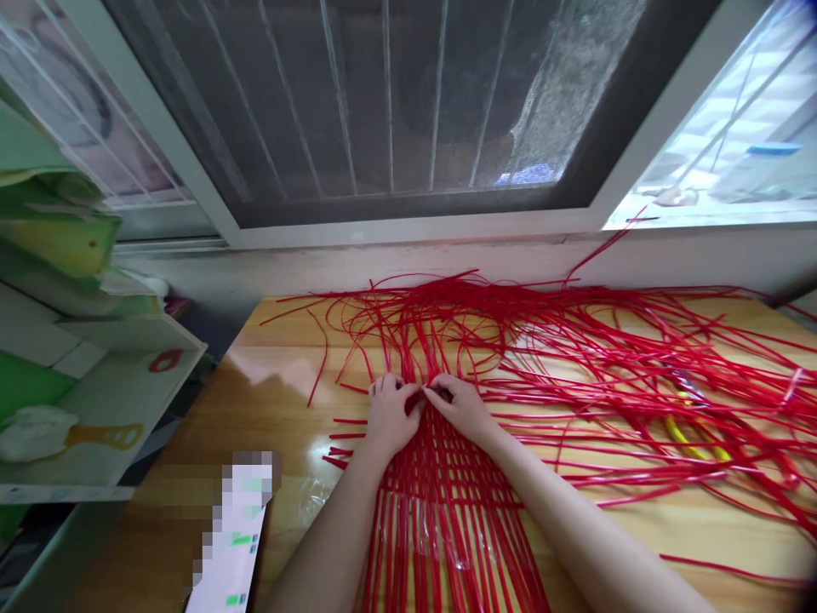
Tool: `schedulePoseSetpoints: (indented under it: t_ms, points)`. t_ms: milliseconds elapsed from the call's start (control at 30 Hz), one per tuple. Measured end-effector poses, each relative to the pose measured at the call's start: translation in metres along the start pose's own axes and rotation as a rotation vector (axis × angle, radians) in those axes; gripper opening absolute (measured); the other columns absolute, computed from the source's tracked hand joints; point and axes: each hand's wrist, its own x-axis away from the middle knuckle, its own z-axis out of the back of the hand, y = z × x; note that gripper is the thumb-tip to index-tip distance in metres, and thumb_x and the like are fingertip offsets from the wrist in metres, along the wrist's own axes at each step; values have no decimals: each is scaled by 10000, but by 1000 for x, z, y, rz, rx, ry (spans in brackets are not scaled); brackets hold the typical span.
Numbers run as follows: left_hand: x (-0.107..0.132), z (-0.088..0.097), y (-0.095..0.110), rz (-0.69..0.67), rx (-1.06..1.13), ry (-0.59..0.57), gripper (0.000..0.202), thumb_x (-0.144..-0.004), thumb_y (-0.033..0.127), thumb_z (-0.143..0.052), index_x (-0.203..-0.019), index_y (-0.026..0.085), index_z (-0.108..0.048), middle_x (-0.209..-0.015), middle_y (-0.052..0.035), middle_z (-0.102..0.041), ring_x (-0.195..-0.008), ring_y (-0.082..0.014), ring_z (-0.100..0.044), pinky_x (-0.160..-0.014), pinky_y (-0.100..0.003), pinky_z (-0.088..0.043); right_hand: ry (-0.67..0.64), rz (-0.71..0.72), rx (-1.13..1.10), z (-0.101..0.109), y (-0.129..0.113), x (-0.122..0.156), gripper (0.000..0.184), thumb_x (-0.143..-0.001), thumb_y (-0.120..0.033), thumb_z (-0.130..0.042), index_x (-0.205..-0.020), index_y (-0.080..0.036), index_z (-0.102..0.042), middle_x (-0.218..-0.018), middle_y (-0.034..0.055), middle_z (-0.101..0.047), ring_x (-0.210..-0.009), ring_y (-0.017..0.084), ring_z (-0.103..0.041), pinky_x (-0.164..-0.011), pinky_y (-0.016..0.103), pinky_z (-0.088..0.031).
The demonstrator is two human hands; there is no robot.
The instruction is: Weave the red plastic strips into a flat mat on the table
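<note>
Red plastic strips (440, 477) form a partly woven lattice on the wooden table, with lengthwise strips running toward me and crosswise strips passing over and under them. At the lattice's far end, my left hand (394, 413) rests on the left, its thumb and forefinger pinched on a strip. Beside it my right hand (460, 407) pinches at nearly the same spot, the fingertips of both hands almost touching. Clear tape (456, 524) lies across the lengthwise strips nearer me. Exactly which strip the fingers hold is partly hidden.
Loose red strips (613, 340) sprawl over the back and right of the table (268, 375). Among them lies a yellow-handled tool (686, 438). A lit phone (233, 545), partly blurred, is at front left. Behind the table stands a window frame (408, 228); a white shelf (153, 400) is left.
</note>
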Motion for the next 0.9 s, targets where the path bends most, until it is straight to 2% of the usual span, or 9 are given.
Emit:
schedulePoseSetpoints:
  t_ms: [67,200,533,633,733,900]
  points:
    - [0,-1,0,-3,-11,2,221,-750,331,-548,-955,286,-618,-878,-55,-486,-884,-228,-437,-780,-368,-327,15,-15,39,-2,0,-1,162,-802,-275,-461,-728,-184,-573,-702,15,-602,-638,135,-538,-599,236,-414]
    - [0,-5,0,88,-19,44,389,-690,337,-624,-1067,278,-547,-928,-59,-501,-930,-244,-436,-825,-385,-312,-39,-17,214,-4,1,-4,176,-802,-235,-455,-738,-189,-612,-748,26,-640,-690,145,-568,-628,239,-407]
    - [-6,-9,-3,185,29,70,411,-624,383,-678,-980,218,-558,-930,-60,-544,-931,-249,-482,-830,-379,-315,-24,-64,342,-7,-2,-5,190,-810,-267,-453,-737,-188,-609,-706,25,-635,-648,148,-561,-562,230,-342]
    - [-7,-9,-3,189,43,57,425,-613,372,-682,-997,233,-562,-936,-59,-546,-945,-254,-481,-829,-383,-315,-25,-68,352,-7,-3,-5,187,-814,-266,-451,-739,-190,-605,-707,22,-635,-647,143,-561,-567,228,-344]
    - [-10,-7,-2,205,75,24,364,-600,372,-688,-937,264,-600,-920,-51,-549,-956,-261,-477,-829,-395,-312,-28,-71,361,-6,-3,-5,182,-816,-268,-451,-747,-196,-603,-719,20,-639,-654,143,-564,-567,227,-342]
    - [-12,0,-1,241,189,-20,201,-584,329,-702,-760,248,-646,-852,-32,-561,-909,-243,-490,-839,-409,-308,-29,-94,381,-8,-5,-6,177,-821,-261,-439,-758,-206,-594,-728,17,-641,-662,145,-568,-548,226,-316]
